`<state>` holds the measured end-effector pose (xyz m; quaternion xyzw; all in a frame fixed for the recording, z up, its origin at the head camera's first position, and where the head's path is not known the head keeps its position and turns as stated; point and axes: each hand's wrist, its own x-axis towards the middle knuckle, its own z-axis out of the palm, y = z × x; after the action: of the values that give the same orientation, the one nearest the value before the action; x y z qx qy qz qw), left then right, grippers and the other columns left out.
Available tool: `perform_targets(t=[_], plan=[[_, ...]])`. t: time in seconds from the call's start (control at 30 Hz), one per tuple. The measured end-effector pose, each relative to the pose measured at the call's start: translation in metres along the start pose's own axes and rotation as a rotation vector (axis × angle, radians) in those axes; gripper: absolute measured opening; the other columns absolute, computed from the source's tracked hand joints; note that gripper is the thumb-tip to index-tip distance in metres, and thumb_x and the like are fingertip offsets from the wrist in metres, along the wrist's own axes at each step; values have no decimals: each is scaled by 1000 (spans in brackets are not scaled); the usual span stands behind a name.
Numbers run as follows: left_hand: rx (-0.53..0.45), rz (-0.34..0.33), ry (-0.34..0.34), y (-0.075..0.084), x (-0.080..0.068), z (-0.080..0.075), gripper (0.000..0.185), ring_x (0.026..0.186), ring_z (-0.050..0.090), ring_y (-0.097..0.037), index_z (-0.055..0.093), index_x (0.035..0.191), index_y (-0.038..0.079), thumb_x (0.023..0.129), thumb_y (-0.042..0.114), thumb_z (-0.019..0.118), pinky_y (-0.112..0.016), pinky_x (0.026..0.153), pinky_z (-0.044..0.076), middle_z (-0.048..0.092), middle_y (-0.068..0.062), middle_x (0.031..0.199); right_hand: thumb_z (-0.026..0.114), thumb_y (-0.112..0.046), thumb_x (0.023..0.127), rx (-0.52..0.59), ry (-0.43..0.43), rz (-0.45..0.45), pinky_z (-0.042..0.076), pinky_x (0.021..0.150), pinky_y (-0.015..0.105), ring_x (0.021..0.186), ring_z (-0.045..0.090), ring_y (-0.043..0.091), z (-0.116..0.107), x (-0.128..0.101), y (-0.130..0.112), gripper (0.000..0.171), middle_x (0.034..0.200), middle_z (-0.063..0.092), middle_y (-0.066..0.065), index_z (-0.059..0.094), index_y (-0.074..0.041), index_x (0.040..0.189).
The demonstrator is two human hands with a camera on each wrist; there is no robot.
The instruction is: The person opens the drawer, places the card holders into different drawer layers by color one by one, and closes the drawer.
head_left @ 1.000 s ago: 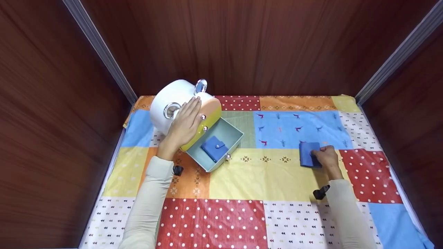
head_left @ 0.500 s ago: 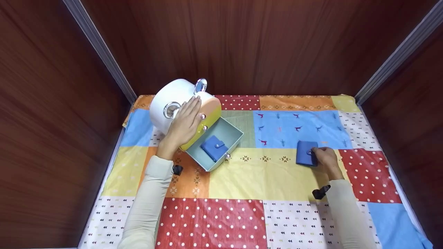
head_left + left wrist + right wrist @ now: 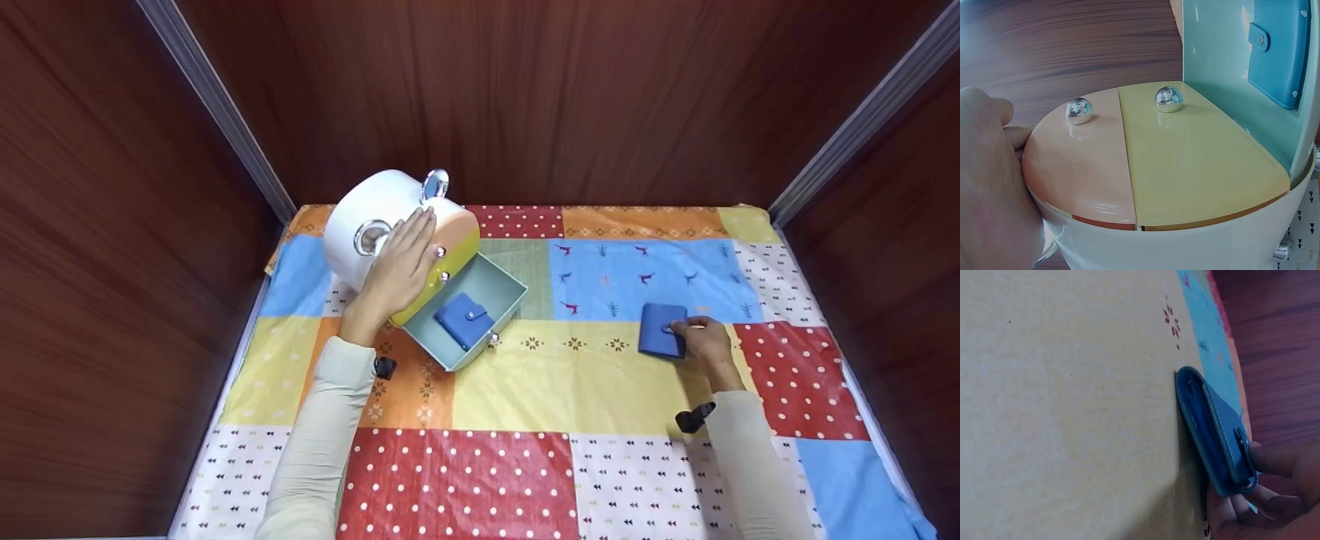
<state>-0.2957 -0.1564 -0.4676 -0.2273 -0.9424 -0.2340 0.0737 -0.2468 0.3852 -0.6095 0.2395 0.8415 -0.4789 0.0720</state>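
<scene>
My left hand (image 3: 397,262) lies with straight fingers on top of a white rounded cabinet (image 3: 364,199), at its front edge. The cabinet's pale green bottom drawer (image 3: 496,283) is pulled out, and a blue wallet (image 3: 459,322) with a snap strap lies inside. At the right, my right hand (image 3: 708,342) pinches the strap side of a second blue wallet (image 3: 654,328), thumb on top by the snap and fingers beneath. In the right wrist view this wallet (image 3: 1213,430) is folded, its strap (image 3: 1246,453) bending round the open edge, close over the cloth.
A patchwork cloth (image 3: 517,390) covers the table. Dark wood panels (image 3: 525,105) stand at the back and both sides. Chrome knobs (image 3: 1168,99) stick out from the orange and yellow drawer fronts (image 3: 1196,157). A chrome ring (image 3: 436,186) stands on the cabinet.
The wallet in my right hand has shifted slightly left and away from me. My right thumb has drawn back toward its edge, and the snap now shows. My left hand stays put.
</scene>
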Motion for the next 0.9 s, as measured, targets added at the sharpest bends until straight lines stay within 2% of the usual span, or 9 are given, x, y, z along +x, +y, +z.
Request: perform_targets(t=[0.17,0.27,0.4,0.53,0.9], plan=[[4,-11,-20,1,0,0,59,168,13,-27,22,169,6,117,31,32,-42,139,5,21,-9,179,60,-33,107,11,-13,1,59,67,20,82,66,9,2,-2,1,62,126,65,28,48,11,148],[3,-16,-23,1,0,0,59,168,13,-26,22,170,7,117,32,31,-42,139,5,20,-8,179,57,-34,107,26,-32,20,60,70,20,92,68,15,3,-2,0,66,137,60,34,44,13,152],[2,-1,-1,0,0,1,59,168,16,-28,25,168,4,117,30,33,-44,139,7,23,-10,178,57,-33,107,28,-49,28,58,74,18,106,67,22,4,-2,0,68,145,56,35,41,14,154],[1,15,19,-1,0,1,58,167,19,-30,29,167,1,116,28,35,-45,139,9,27,-13,177,56,-30,108,17,-52,12,57,74,16,105,67,21,4,-1,2,64,146,55,34,43,14,153],[-10,-4,-3,1,0,-1,58,168,16,-28,25,168,4,117,30,33,-43,139,6,23,-11,178,58,-27,109,23,-16,24,57,70,18,96,66,15,4,-1,4,56,135,61,28,50,13,147]])
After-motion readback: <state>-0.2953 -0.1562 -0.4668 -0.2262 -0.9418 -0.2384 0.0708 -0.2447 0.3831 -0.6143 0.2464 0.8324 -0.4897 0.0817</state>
